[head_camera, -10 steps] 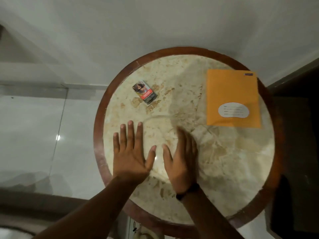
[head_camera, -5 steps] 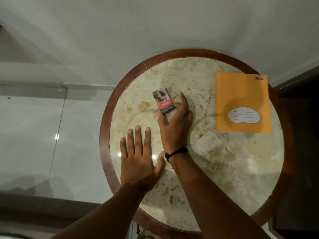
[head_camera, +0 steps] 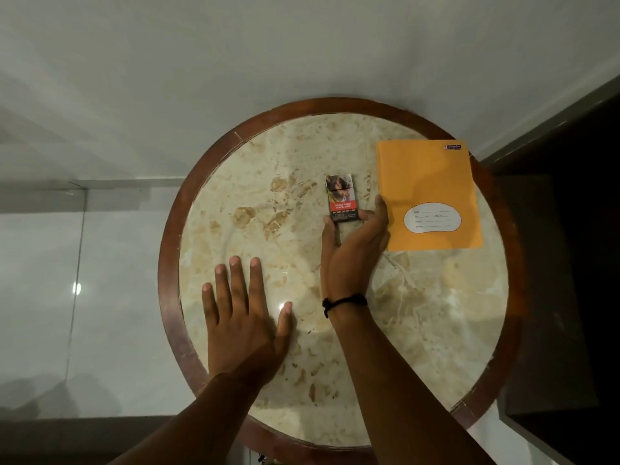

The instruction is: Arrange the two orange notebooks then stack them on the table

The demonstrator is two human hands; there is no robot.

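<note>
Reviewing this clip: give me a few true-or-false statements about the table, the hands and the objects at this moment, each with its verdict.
1. The left hand lies flat, palm down, on the round marble table. True.
2. The right hand holds the orange notebook. False: its grip is on the small printed cigarette pack.
3. The notebook's white label faces up. True.
4. Two separate notebooks are visible side by side. False: only one orange cover shows.
5. The right wrist wears a black band. True.
</note>
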